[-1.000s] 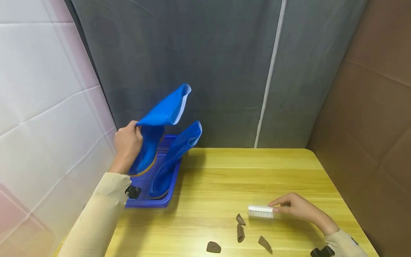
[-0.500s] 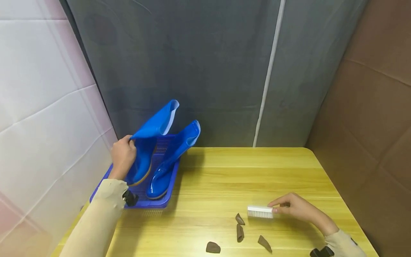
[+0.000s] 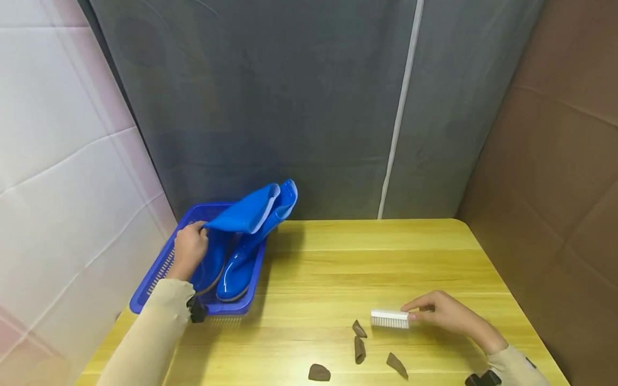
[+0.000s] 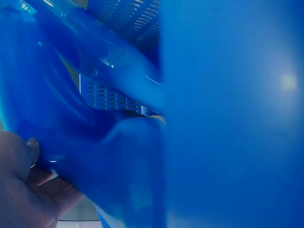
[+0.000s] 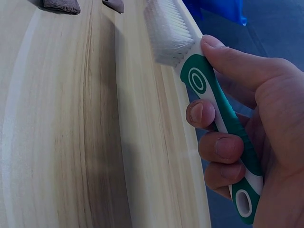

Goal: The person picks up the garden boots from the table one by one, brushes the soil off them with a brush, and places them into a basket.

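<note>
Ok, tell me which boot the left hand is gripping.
The left boot in the basket, its shaft folded over; the left hand pinches it. The right boot is untouched.

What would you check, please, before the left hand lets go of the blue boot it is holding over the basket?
1. Left hand grips the folded shaft of the held boot: ok.
2. Held boot's foot is inside the blue basket: ok.
3. Held boot's sole rests flat on the basket floor: cannot tell, hidden by the hand.
4. Second boot lies in the basket beside it, shaft leaning over the far rim: ok.
5. Right hand holds the brush on the table, clear of the basket: ok.
6. Brown scraps lie on the table near the brush, not in the basket: ok.
</note>
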Tool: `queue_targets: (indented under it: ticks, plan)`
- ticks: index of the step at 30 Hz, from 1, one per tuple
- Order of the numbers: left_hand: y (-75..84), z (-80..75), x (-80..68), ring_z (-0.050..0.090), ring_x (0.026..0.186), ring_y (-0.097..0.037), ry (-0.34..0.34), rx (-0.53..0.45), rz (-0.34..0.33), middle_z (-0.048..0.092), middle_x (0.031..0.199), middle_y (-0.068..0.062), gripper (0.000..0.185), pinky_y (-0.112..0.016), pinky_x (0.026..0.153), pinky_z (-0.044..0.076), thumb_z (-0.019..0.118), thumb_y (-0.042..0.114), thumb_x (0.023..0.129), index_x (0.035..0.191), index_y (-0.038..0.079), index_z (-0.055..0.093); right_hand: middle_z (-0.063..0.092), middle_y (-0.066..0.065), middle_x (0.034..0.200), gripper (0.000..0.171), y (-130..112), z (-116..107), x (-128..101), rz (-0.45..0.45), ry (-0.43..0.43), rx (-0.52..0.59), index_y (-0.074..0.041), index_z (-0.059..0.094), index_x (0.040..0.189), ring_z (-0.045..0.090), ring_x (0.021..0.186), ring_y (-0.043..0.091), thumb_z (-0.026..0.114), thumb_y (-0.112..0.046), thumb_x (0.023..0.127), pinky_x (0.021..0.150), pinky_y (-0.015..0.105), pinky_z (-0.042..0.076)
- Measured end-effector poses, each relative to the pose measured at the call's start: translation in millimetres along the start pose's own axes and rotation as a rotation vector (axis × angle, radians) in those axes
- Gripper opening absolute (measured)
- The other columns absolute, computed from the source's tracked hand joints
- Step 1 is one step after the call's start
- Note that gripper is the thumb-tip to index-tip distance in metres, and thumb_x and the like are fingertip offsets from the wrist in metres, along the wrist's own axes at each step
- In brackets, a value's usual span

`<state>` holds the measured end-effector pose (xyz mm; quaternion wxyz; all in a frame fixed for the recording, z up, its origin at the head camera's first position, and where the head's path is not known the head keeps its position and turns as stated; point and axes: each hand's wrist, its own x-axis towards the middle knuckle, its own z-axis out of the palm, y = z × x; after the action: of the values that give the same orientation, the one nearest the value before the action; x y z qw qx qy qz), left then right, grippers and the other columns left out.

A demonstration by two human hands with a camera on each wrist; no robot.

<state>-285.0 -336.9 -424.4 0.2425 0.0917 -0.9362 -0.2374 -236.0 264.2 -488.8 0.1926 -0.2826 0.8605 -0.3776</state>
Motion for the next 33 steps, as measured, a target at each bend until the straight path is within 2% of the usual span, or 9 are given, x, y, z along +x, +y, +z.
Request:
queue_targets:
  ticks: [4,9,13,17,20,23,28,30,33]
  plan:
    - [-1.7,-2.9,-4.4,0.061,0.082,-0.039,-0.09,0.018,0.026,0.069,0.097,-0.028,0.026,-0.052,0.069,0.049,0.048,0.007,0.099,0.11,-0.007,0.068,0.073,0.007,0.121,0.027,0,2,0,0.006,0.0,-0.014,-0.026,0.073,0.117,0.066,0.104,0.003,0.062,-0.039,0.095,0.078,0.02,0.055]
    - [-2.0,-7.4,-9.1,0.06,0.081,-0.035,-0.223,0.048,-0.01,0.069,0.1,-0.027,0.028,-0.043,0.066,0.048,0.05,0.009,0.1,0.115,-0.006,0.068,0.073,0.009,0.121,0.028,-1,2,0,-0.005,-0.001,-0.016,-0.024,0.073,0.117,0.065,0.103,0.002,0.062,-0.039,0.096,0.077,0.02,0.054]
    - [0.9,-9.7,-6.8,0.064,0.095,-0.042,-0.398,0.087,0.011,0.066,0.116,-0.033,0.033,-0.052,0.08,0.056,0.052,0.009,0.099,0.124,-0.01,0.062,0.073,0.009,0.12,0.027,-2,2,0,0.011,0.012,-0.015,-0.025,0.074,0.116,0.063,0.1,-0.002,0.063,-0.039,0.095,0.076,0.019,0.053]
    - [5.1,-7.1,-6.7,0.059,0.114,-0.053,-0.508,0.172,0.068,0.059,0.126,-0.037,0.04,-0.062,0.097,0.05,0.061,0.007,0.093,0.128,-0.013,0.057,0.072,0.009,0.121,0.028,-2,2,-1,0.01,0.015,-0.021,-0.024,0.073,0.116,0.065,0.1,0.003,0.064,-0.038,0.094,0.076,0.019,0.053]
    - [6.5,-3.3,-9.5,0.055,0.118,-0.055,-0.526,0.211,0.079,0.057,0.129,-0.038,0.043,-0.064,0.101,0.046,0.063,0.007,0.092,0.129,-0.014,0.055,0.071,0.012,0.123,0.031,-2,1,-1,0.003,0.003,-0.016,-0.022,0.072,0.119,0.066,0.102,0.01,0.067,-0.037,0.092,0.078,0.019,0.054]
    - [6.1,-2.1,-10.8,0.054,0.12,-0.056,-0.519,0.215,0.07,0.056,0.13,-0.038,0.044,-0.065,0.102,0.045,0.062,0.008,0.093,0.13,-0.013,0.054,0.071,0.013,0.121,0.034,-1,1,-1,0.006,0.006,-0.007,-0.019,0.072,0.121,0.063,0.091,0.005,0.071,-0.034,0.09,0.073,0.018,0.053]
    - [7.5,-6.4,-14.5,0.051,0.121,-0.058,-0.501,0.2,0.046,0.051,0.132,-0.041,0.052,-0.066,0.104,0.042,0.056,0.0,0.087,0.135,-0.016,0.046,0.069,0.009,0.086,0.041,-2,1,-5,0.022,0.034,0.059,-0.011,0.067,0.127,0.053,0.059,0.002,0.072,-0.027,0.089,0.052,0.024,0.051]
    - [11.4,-9.0,-18.8,0.049,0.123,-0.059,-0.469,0.186,0.021,0.049,0.134,-0.042,0.058,-0.067,0.105,0.041,0.054,-0.002,0.084,0.139,-0.016,0.041,0.066,0.009,0.078,0.041,-3,-1,-8,0.034,0.056,0.11,-0.007,0.065,0.128,0.056,0.056,0.007,0.07,-0.025,0.091,0.051,0.028,0.054]
    - [23.7,-12.4,-29.3,0.046,0.126,-0.058,-0.383,0.145,-0.013,0.045,0.139,-0.041,0.061,-0.067,0.105,0.041,0.05,-0.003,0.086,0.145,-0.013,0.034,0.068,0.012,0.083,0.034,-3,-4,-14,0.049,0.137,0.126,-0.003,0.064,0.122,0.06,0.065,0.009,0.063,-0.025,0.096,0.056,0.03,0.055]
